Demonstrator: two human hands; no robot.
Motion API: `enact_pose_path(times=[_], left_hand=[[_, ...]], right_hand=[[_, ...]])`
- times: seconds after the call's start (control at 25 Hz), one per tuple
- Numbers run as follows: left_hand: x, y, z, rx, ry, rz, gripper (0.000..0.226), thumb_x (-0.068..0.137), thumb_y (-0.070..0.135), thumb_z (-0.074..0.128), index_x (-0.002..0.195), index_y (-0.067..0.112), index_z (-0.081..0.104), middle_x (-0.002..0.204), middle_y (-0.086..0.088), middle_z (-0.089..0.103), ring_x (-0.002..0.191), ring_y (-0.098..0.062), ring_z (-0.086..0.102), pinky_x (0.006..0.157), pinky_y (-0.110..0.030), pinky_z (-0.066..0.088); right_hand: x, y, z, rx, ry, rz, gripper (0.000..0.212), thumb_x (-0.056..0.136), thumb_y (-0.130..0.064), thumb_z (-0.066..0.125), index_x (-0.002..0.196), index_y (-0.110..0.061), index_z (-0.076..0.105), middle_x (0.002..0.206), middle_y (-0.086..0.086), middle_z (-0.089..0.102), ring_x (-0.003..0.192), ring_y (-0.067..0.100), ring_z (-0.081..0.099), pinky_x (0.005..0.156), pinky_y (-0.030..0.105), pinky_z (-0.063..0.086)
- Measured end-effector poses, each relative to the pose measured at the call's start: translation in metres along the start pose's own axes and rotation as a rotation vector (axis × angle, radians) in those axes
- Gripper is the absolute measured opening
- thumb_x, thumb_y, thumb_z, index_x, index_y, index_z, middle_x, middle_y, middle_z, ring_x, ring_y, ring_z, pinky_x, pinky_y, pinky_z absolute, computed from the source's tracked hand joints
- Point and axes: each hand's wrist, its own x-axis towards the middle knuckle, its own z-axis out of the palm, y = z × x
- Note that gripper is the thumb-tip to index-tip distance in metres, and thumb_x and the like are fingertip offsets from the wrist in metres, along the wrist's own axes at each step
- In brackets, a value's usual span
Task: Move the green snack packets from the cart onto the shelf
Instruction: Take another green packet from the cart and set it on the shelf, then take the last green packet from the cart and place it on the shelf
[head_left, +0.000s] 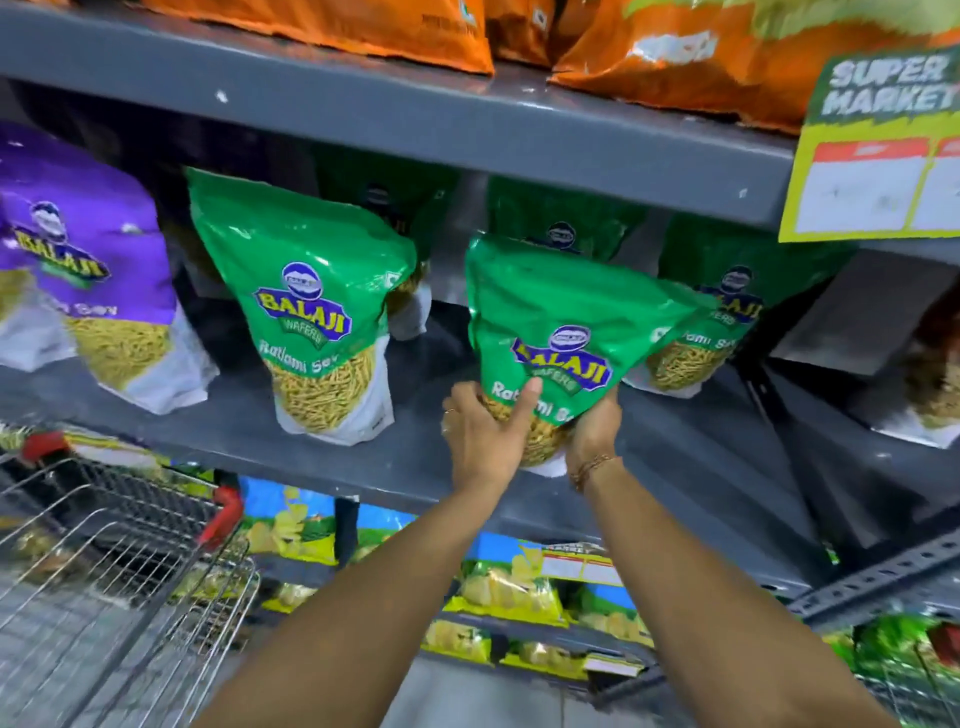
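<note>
A green snack packet (550, 312) stands tilted on the grey shelf (249, 415), gripped at its bottom by both hands. My left hand (480, 436) holds its lower left corner with the thumb on the front. My right hand (595, 428) cups the lower right corner. Another green packet (311, 291) stands upright to the left, and one more (706, 332) leans behind on the right. Further green packets (563, 221) sit deeper in the shelf. The wire cart (119, 571) with red corners is at the lower left; what lies inside is blurred.
A purple packet (88, 270) stands at the shelf's left end. Orange bags (363, 31) fill the shelf above. A yellow-green price sign (878, 150) hangs at the upper right. Yellow and blue chip packets (498, 587) fill the lower shelves.
</note>
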Motion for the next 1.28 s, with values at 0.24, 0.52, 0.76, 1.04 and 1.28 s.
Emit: enact_pose_path(times=[0.24, 0.52, 0.76, 1.04, 1.28], left_hand=[[-0.005, -0.043, -0.091, -0.033, 0.093, 0.184, 0.04, 0.08, 0.057, 0.039, 0.076, 0.018, 0.044, 0.061, 0.003, 0.046, 0.067, -0.028, 0.052, 0.065, -0.041, 0.045], [-0.009, -0.244, -0.359, 0.11, 0.767, -0.439, 0.033, 0.094, 0.028, 0.037, 0.085, -0.001, 0.051, 0.08, -0.026, 0.06, 0.076, -0.036, 0.054, 0.067, -0.039, 0.035], [-0.092, -0.438, -0.457, -0.405, 0.619, -1.347, 0.044, 0.088, 0.044, 0.043, 0.098, 0.003, 0.056, 0.103, -0.011, 0.065, 0.095, -0.026, 0.065, 0.078, -0.033, 0.056], [-0.104, -0.488, -0.433, -0.567, 0.599, -1.411, 0.032, 0.09, 0.027, 0.052, 0.109, 0.002, 0.056, 0.068, -0.008, 0.071, 0.064, -0.019, 0.067, 0.057, -0.024, 0.052], [-0.059, -0.381, -0.44, -0.233, 0.789, -0.974, 0.04, 0.082, 0.035, 0.062, 0.106, 0.003, 0.055, 0.103, -0.019, 0.067, 0.087, -0.028, 0.062, 0.072, -0.033, 0.046]], right_hand=[[-0.096, 0.089, 0.019, -0.267, 0.448, -0.186, 0.029, 0.098, -0.023, 0.033, 0.093, -0.001, 0.051, 0.095, 0.018, 0.053, 0.088, 0.028, 0.048, 0.088, 0.04, 0.039], [-0.289, 0.261, 0.188, -0.728, -0.867, -0.013, 0.025, 0.093, -0.024, 0.044, 0.076, -0.011, 0.056, 0.068, 0.006, 0.054, 0.067, 0.013, 0.05, 0.067, 0.031, 0.041], [-0.379, 0.485, 0.232, -1.53, -1.418, 0.154, 0.033, 0.085, -0.021, 0.052, 0.108, 0.002, 0.057, 0.117, 0.029, 0.06, 0.111, 0.04, 0.056, 0.094, 0.045, 0.046], [-0.381, 0.533, 0.198, -1.874, -1.267, 0.232, 0.035, 0.089, -0.007, 0.042, 0.122, 0.003, 0.042, 0.128, 0.028, 0.053, 0.121, 0.041, 0.05, 0.097, 0.043, 0.044], [-0.372, 0.423, 0.235, -1.461, -1.051, 0.074, 0.032, 0.088, -0.002, 0.041, 0.119, 0.002, 0.043, 0.12, 0.028, 0.058, 0.112, 0.042, 0.055, 0.085, 0.04, 0.046]])
